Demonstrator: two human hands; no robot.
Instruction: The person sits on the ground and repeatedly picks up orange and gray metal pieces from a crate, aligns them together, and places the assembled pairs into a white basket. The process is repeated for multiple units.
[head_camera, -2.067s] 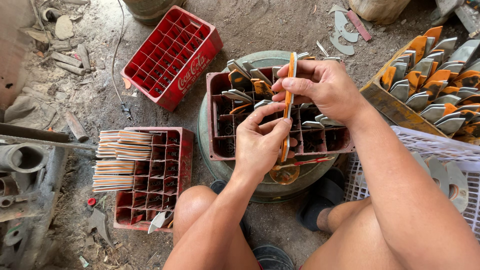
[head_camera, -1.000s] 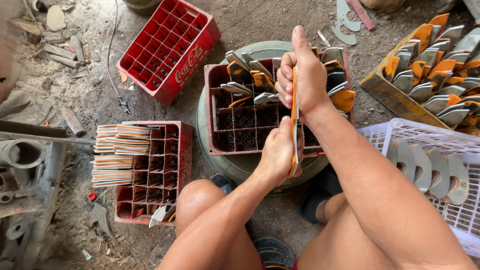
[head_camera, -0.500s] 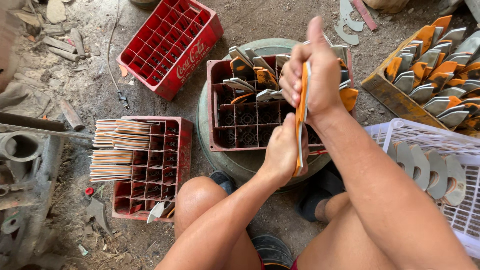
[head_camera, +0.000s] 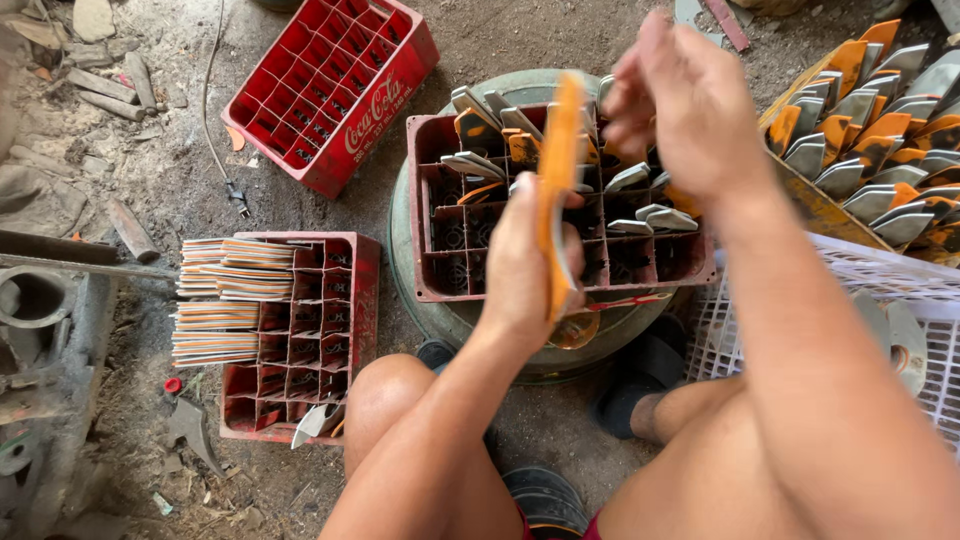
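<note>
Left hand (head_camera: 520, 265) closed around a thin stack of flat orange-edged blades (head_camera: 557, 190), held upright on edge directly above the dark red divided crate (head_camera: 560, 285). Right hand (head_camera: 690, 105), blurred, hovers just beyond the top of the stack, fingers loosely curled and holding nothing visible. The stack appears stiff, thin and light, probably sharp-edged sheet metal; the flat faces near the lower half seem the safest hold, as the pieces may slip against each other. The crate rests on a round green drum (head_camera: 480, 325); its far cells hold more grey and orange blades (head_camera: 500, 135). Left of the crate: a red crate with banded strips (head_camera: 225, 300), and beyond it an empty red bottle crate (head_camera: 330, 85). Right of the crate: a white plastic basket (head_camera: 900, 290).
</note>
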